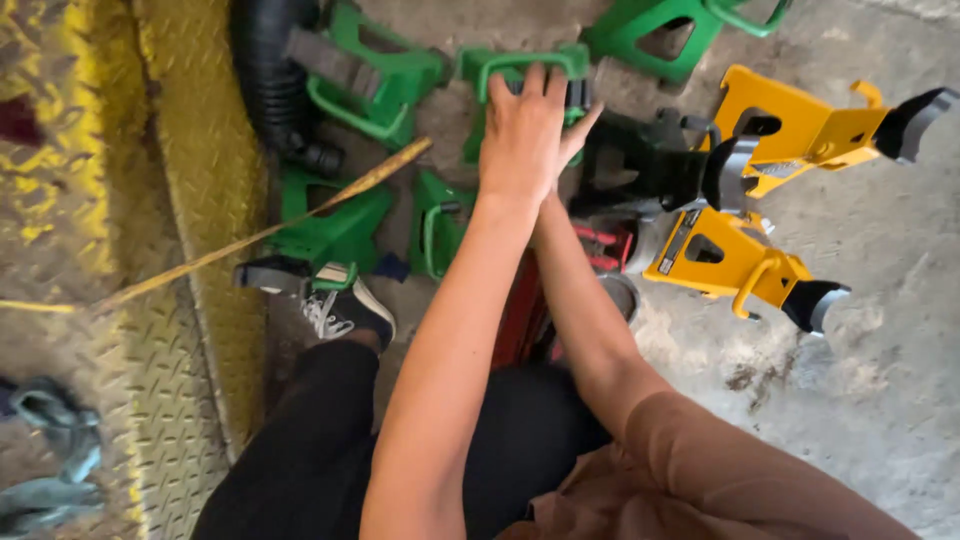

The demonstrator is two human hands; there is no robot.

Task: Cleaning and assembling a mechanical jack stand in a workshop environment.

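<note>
Both hands (525, 135) reach the green jack stand (520, 70), fingers (535, 80) curled over its handle.

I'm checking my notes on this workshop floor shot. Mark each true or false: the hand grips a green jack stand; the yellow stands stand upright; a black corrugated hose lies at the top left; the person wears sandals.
1. A hand grips a green jack stand: true; which hand is unclear, as the arms overlap.
2. The yellow jack stands stand upright: false, they lie on their sides.
3. A black corrugated hose lies top left: true.
4. Sandals: false, a laced sneaker.
</note>
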